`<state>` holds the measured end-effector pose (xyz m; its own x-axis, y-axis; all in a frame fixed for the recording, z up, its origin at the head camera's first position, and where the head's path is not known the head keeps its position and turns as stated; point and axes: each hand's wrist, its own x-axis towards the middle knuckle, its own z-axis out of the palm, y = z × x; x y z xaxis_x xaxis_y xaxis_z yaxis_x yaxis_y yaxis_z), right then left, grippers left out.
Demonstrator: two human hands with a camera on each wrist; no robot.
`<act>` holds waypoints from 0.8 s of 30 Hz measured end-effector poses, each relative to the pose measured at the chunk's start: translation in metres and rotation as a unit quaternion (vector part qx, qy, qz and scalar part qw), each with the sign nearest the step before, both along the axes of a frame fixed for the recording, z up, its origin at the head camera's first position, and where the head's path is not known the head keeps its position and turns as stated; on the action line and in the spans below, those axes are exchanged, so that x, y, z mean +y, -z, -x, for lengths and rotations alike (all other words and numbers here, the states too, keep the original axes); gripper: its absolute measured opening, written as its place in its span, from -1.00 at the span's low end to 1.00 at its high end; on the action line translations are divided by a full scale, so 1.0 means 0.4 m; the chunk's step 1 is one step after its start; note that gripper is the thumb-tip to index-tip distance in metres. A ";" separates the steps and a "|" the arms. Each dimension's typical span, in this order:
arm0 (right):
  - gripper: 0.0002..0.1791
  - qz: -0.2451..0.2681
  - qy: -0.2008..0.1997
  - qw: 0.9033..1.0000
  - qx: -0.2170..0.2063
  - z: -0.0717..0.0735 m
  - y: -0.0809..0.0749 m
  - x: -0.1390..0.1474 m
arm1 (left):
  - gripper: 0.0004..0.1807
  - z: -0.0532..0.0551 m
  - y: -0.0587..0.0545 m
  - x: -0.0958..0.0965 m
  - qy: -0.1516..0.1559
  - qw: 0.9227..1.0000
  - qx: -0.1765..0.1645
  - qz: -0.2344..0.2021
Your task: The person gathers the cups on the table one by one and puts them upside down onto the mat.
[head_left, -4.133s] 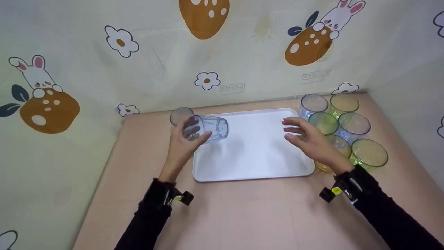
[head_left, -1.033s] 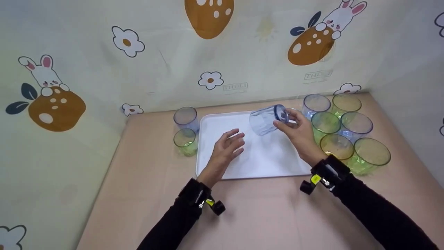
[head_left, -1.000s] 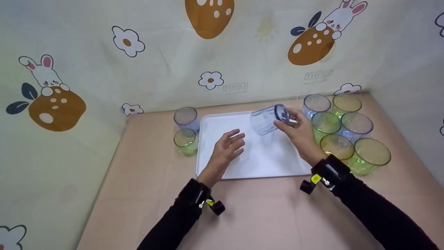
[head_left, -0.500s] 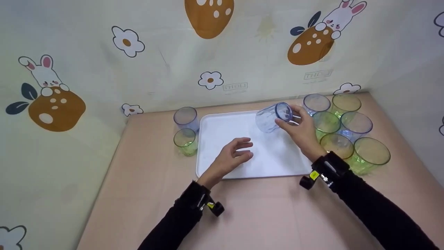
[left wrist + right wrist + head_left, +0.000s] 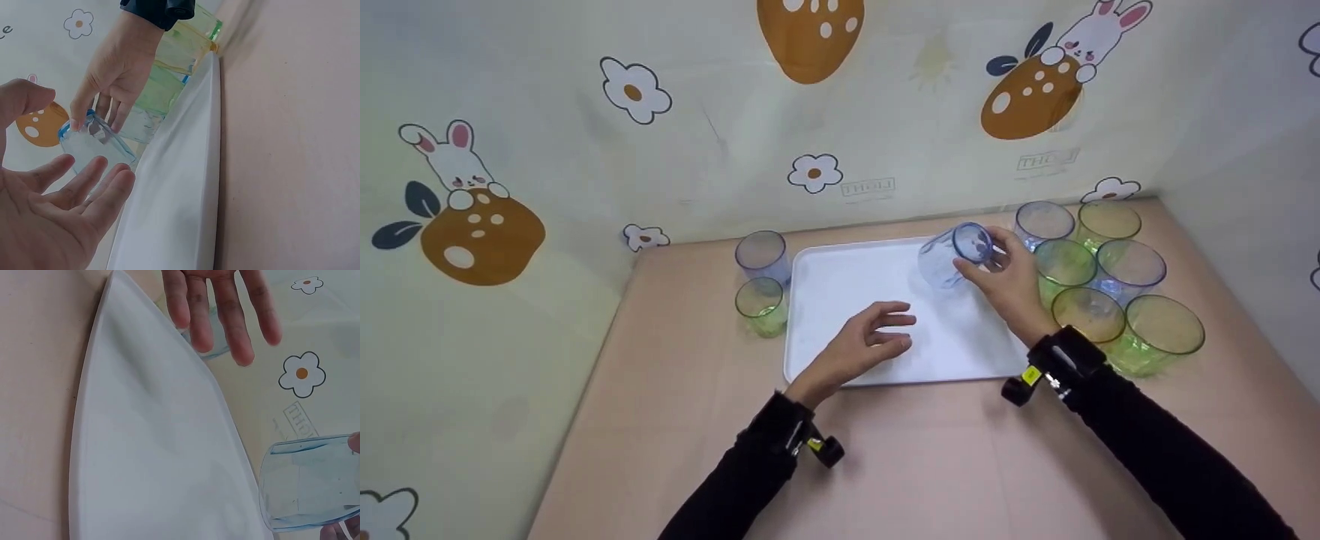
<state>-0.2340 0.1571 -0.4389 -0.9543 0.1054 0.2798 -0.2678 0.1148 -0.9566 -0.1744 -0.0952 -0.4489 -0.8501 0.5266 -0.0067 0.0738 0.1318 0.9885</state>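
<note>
A clear bluish tumbler (image 5: 937, 262) hangs tilted over the back right part of the white tray (image 5: 829, 360), its rim turned up toward the right. My right hand (image 5: 1015, 283) grips it near the rim, thumb on the front and fingers behind. My left hand (image 5: 856, 346) hovers over the front middle of the tray, fingers loosely bent and holding nothing. In the left wrist view, the tumbler (image 5: 93, 147) appears beyond the fingers of that hand. The right wrist view shows only part of the tumbler (image 5: 309, 486), cut off at the right edge.
Right of the tray stand several tumblers in two columns, among them a blue one (image 5: 1044, 222), a green one (image 5: 1065, 264) and a yellow-rimmed one (image 5: 1087, 315). Another blue tumbler (image 5: 763, 259) and a green tumbler (image 5: 761, 307) stand at the left. A patterned wall covering (image 5: 720, 172) rises behind.
The tumbler has passed from my left hand to my right. In the last second it shifted slightly right and tipped more upright, while my left hand moved a little right and turned.
</note>
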 end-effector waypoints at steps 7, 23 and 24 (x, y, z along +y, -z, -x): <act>-0.31 -0.025 0.020 0.999 0.006 0.031 0.030 0.000 | -0.44 -0.002 0.003 -0.001 0.025 1.000 -0.006 -0.018; -0.26 -0.128 0.081 0.988 -0.018 0.094 0.071 0.014 | -0.44 -0.016 0.004 -0.005 0.046 0.999 0.005 0.017; -0.26 -0.137 0.086 0.987 -0.020 0.095 0.072 0.013 | -0.45 -0.015 0.004 -0.006 0.047 0.999 0.004 0.018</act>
